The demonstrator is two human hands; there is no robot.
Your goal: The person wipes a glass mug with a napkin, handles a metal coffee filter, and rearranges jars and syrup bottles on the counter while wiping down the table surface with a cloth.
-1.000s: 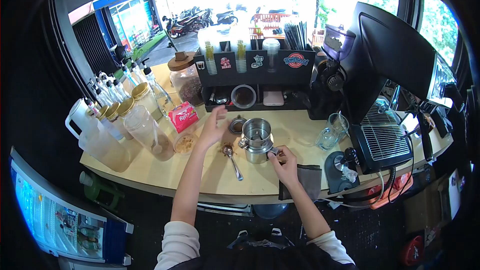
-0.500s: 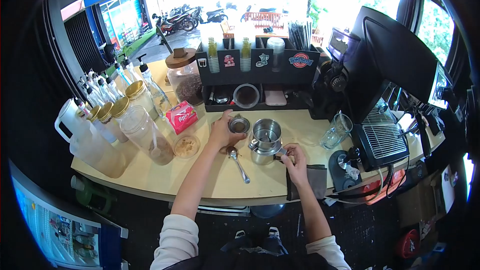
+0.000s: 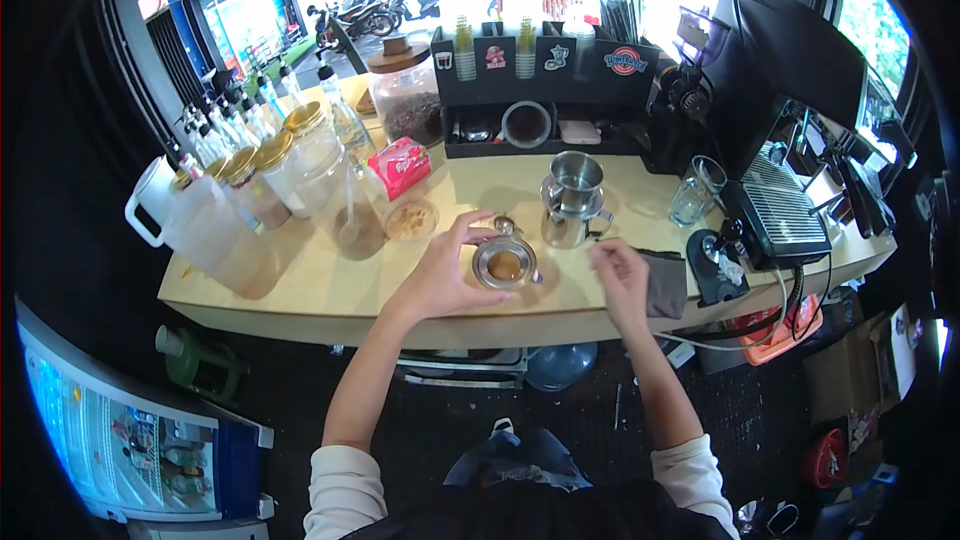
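Note:
My left hand (image 3: 445,275) grips a small round metal cup (image 3: 503,263) with a wide rim, tipped so its brown inside faces me. Underneath it lies a spoon (image 3: 505,225), mostly covered by the cup. A metal drip filter (image 3: 576,176) sits on top of a metal pitcher (image 3: 566,228) further back on the counter. My right hand (image 3: 624,275), slightly blurred, is in front of the pitcher's handle and apart from it. Its fingers are curled in, with nothing visible in them. Beside the right hand is a dark folded cloth (image 3: 664,283).
Left on the counter (image 3: 330,305) stand a translucent jug (image 3: 215,230), several jars, pump bottles, a pink packet (image 3: 402,167) and an open tub (image 3: 411,219). A black organizer (image 3: 550,80) spans the back. On the right are a glass mug (image 3: 695,195) and an espresso machine (image 3: 785,205).
My left hand has brought the metal cup nearer to me, over the spoon, and tipped it. My right hand has come away from the pitcher's handle. The camera view has shifted.

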